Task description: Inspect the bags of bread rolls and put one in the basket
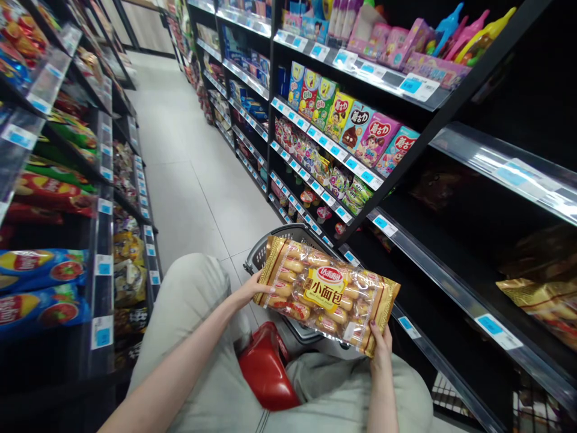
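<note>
A clear bag of small bread rolls (pixel 327 291) with gold edges and a red and yellow label lies tilted between both my hands, above my knees. My left hand (pixel 252 290) grips its left end, thumb on top. My right hand (pixel 380 341) holds the lower right corner from below. The bag hovers over a grey wire shopping basket (pixel 274 243) on the floor in front of me. A red stool (pixel 265 367) shows between my legs.
A dark shelf unit on the right holds a similar bread bag (pixel 543 294) on a mostly bare lower shelf (pixel 455 294) and candy boxes (pixel 356 126) higher up. Snack bags (pixel 40 288) fill the left shelves. A tiled aisle (pixel 180 168) runs ahead.
</note>
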Demonstrator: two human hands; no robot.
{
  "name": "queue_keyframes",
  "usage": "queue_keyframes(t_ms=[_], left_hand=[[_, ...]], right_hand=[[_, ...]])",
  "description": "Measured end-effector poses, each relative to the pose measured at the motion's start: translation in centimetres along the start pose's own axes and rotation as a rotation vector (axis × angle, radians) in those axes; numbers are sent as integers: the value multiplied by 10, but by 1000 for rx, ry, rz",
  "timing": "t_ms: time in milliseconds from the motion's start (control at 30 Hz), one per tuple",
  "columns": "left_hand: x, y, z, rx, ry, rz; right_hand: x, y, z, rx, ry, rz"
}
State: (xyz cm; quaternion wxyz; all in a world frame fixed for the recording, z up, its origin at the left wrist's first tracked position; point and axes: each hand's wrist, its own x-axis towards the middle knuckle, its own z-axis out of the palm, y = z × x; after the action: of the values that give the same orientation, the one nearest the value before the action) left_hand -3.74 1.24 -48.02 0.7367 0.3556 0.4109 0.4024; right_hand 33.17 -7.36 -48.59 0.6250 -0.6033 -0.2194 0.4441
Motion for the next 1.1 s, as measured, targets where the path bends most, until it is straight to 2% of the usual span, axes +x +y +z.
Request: queue_keyframes(t_ms=[233,500,667,867,1100], left_hand=[[2,-3,-2,4,-23,-1],[3,-5,-2,-3,-28,-21],[4,-7,-1,-9,-22,-60],[1,-4,2,19,41,-194],[1,-4,4,18,51,-210]], right_hand=[[1,0,1,-22,2,35],[-4,-7,10,1,43,93],[0,-7,10,5,63,218],[9,0,4,-26,39,382],[10,3,2,-35,22,390]])
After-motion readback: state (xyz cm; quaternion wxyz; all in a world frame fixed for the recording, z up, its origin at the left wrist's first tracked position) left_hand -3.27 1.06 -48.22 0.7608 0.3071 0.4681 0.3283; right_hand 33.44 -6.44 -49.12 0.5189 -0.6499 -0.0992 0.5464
